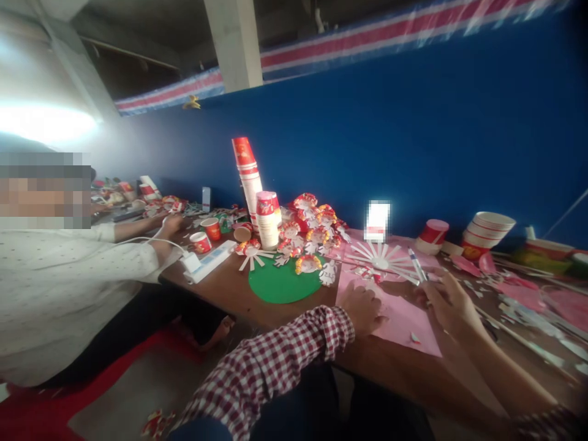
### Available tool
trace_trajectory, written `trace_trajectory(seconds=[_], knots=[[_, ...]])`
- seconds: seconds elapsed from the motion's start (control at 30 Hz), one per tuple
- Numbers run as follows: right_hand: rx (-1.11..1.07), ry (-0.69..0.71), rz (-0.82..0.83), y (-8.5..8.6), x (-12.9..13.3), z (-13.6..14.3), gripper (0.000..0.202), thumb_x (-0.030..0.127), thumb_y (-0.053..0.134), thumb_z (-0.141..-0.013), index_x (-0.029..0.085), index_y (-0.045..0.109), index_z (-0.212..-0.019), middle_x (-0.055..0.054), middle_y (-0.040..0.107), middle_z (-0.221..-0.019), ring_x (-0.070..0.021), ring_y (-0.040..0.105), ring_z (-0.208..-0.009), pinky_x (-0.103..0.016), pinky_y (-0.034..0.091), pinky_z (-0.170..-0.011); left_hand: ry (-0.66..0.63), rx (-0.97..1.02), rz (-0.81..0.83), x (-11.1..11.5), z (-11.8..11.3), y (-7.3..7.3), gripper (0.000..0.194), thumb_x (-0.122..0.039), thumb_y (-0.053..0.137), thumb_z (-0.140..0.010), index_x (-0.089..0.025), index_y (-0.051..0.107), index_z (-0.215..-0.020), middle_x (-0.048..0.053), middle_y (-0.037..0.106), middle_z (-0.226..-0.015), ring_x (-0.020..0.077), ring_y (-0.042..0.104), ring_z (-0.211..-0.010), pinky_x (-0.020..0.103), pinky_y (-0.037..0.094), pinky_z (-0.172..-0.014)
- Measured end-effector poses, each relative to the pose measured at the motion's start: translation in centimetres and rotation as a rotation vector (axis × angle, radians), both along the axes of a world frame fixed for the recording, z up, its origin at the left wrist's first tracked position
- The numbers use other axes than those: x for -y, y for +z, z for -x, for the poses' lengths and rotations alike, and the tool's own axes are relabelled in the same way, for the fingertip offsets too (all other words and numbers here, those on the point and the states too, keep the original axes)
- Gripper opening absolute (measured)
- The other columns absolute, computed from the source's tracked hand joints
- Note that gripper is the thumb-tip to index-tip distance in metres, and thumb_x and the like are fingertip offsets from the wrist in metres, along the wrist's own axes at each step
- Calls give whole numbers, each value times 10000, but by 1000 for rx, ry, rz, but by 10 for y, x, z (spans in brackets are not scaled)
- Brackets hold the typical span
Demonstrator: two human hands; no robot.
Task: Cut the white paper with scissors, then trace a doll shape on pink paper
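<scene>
My left hand (365, 308) lies on a sheet of pink paper (408, 327), fingers spread and nothing visible in them. To its right, my right hand (452, 303) grips a slim white-and-blue pen (417, 264), tilted above the paper. A paper cup cut into white strips (381, 262) lies splayed just beyond both hands. Printed red-and-white scraps (367, 274) lie between it and my left hand. A small pale offcut (415, 337) rests near the paper's front edge. Beside my left forearm is a green round sheet (285, 280).
Tall stacked paper cups (250, 184) stand behind a pile of colourful paper cut-outs (307, 229). A lit phone (376, 220) leans at the back. More cups (487, 231) and pink scraps lie right. A white power strip (214, 260) lies left, near a seated person (68, 288).
</scene>
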State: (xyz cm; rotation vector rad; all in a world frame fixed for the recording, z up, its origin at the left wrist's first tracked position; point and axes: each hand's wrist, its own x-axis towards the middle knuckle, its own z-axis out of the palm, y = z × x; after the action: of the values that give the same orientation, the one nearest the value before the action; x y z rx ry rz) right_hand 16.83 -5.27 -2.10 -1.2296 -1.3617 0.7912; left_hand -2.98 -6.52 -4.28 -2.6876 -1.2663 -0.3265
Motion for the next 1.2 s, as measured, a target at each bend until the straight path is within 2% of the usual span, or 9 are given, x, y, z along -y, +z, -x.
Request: trace_trajectory(seconds=[0.13, 0.3, 0.43, 0.5, 0.73, 0.9, 1.0, 1.13, 1.2], knots=[[116, 28, -64, -3, -7, 3, 349, 432, 488, -808, 177, 574, -1031, -52, 621, -732, -138, 577, -543, -255, 510, -512, 5, 10, 7, -3, -1, -1, 428, -528, 416, -844, -180, 622, -982, 66, 626, -975, 246, 534, -937, 493, 238, -1001], [494, -13, -206, -1, -9, 3, 344, 425, 439, -847, 191, 592, -1048, -37, 633, -675, -168, 611, -588, -254, 487, -552, -7, 15, 6, -8, -2, -3, 468, -559, 384, -849, -188, 637, -982, 67, 625, -991, 246, 529, -946, 492, 217, -1013], [680, -3, -287, -5, -15, 4, 504, 493, 548, -758, 198, 536, -1166, -70, 683, -858, -164, 588, -546, -268, 477, -532, 8, -12, 35, -13, -6, -2, 488, -555, 328, -869, -203, 660, -933, 61, 647, -962, 248, 531, -929, 522, 199, -1008], [712, -12, -293, -8, -17, 8, 630, 498, 624, -690, 201, 492, -1229, -64, 688, -841, -158, 572, -510, -260, 466, -495, -1, -19, 22, -16, -8, -1, 493, -551, 320, -872, -203, 665, -923, 57, 656, -948, 248, 528, -927, 524, 194, -1007], [695, -92, -449, -25, -15, 10, 269, 375, 487, -820, 206, 617, -985, -68, 697, -784, -161, 592, -534, -268, 478, -554, -47, 31, 1, -12, -5, 1, 512, -543, 308, -880, -173, 659, -834, 57, 637, -814, 233, 528, -846, 513, 223, -987], [619, -49, -351, -29, -13, 6, 231, 357, 500, -828, 231, 632, -969, -61, 708, -891, -202, 667, -707, -280, 509, -644, -26, 113, 46, -8, -1, 0, 480, -525, 324, -881, -174, 648, -910, 63, 621, -860, 249, 521, -906, 510, 230, -995], [525, -44, -305, -26, -13, 6, 254, 338, 499, -834, 227, 632, -1020, -57, 706, -827, -185, 647, -610, -276, 505, -582, -21, 176, 90, -9, 1, 1, 418, -508, 378, -869, -194, 647, -925, 59, 620, -878, 248, 521, -923, 489, 238, -1008], [356, -69, -228, -28, -15, 5, 175, 354, 563, -808, 195, 636, -824, -38, 658, -660, -164, 596, -538, -260, 485, -534, 4, 285, 155, -8, 2, 3, 326, -489, 452, -844, -232, 633, -930, 30, 619, -914, 228, 516, -937, 465, 244, -1025], [160, -112, -152, -30, -18, 7, 244, 402, 533, -836, 183, 590, -745, -21, 606, -575, -148, 567, -506, -249, 477, -505, 27, 308, 170, -7, 3, 4, 313, -483, 477, -832, -235, 614, -965, 22, 616, -930, 221, 512, -935, 462, 241, -1033]])
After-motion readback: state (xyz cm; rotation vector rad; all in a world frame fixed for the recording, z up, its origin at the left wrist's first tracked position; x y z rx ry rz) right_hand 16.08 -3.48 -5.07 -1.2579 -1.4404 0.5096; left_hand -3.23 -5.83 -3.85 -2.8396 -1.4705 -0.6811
